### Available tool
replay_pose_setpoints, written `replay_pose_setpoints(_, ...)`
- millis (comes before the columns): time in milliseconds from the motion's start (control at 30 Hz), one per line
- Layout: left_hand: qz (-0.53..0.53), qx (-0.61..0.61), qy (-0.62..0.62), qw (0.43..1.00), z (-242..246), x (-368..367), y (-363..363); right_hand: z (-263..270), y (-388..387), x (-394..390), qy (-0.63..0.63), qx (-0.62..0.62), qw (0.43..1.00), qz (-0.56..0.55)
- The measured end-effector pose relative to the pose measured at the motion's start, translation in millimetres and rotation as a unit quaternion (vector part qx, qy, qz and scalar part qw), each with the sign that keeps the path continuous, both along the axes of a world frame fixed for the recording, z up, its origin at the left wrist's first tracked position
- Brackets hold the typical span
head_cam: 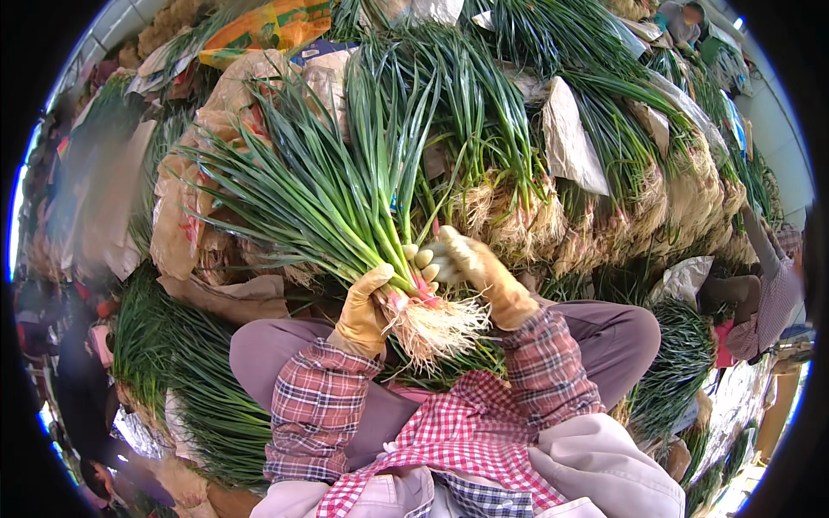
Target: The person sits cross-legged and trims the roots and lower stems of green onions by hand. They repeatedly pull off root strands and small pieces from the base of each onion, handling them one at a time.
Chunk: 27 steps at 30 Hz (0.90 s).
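Note:
Before my chest, my left hand point(363, 311), in a tan work glove, is closed around the lower stems of a bunch of green onions point(363, 226). Its long green leaves fan up and to the left, and its pale, stringy roots point(434, 324) hang toward my lap. My right hand point(476, 269), gloved too, is at the bunch's right side. Its fingers are bent beside the reddish stem bases, close to a thin stalk with a pink base; whether they grip it is hidden.
Heaped bundles of green onions point(479, 110) lie ahead, roots toward me. Plastic sacks point(178, 207) and a sheet of brown paper point(227, 298) are at the left. More leaves point(214, 388) lie beside my left knee. Another person point(767, 298) sits at the far right.

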<state>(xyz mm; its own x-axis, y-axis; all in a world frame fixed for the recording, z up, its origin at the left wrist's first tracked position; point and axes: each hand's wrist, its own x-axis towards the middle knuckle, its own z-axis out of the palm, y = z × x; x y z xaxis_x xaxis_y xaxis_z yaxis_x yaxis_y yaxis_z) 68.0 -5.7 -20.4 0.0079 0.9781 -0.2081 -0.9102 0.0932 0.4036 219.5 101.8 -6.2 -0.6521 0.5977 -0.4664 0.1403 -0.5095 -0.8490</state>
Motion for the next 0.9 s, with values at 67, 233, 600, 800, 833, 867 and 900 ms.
replay_pose_setpoints(67,0.002,0.001,0.0,1.0,1,0,0,-16,5,-22,0.149,-0.072,0.986,0.031)
replay_pose_setpoints(233,0.03,0.032,-0.009,0.999,4,-1,-1,-61,-11,-37,0.2,-0.201,0.951,-0.121)
replay_pose_setpoints(600,-0.008,-0.059,0.1,0.993,4,-2,11,-18,-2,-4,0.094,0.152,0.984,-0.006)
replay_pose_setpoints(800,0.084,-0.08,0.17,0.979,-9,14,62,14,-20,-18,0.306,-0.239,0.921,-0.02)
replay_pose_setpoints(833,0.103,-0.077,0.137,0.982,-14,17,73,12,-23,-14,0.33,-0.296,0.896,-0.012)
replay_pose_setpoints(867,0.109,-0.098,0.098,0.984,-21,21,82,19,-36,2,0.193,-0.174,0.964,-0.058)
replay_pose_setpoints(900,0.135,-0.126,0.027,0.982,-27,27,92,23,-41,14,0.035,-0.093,0.995,-0.03)
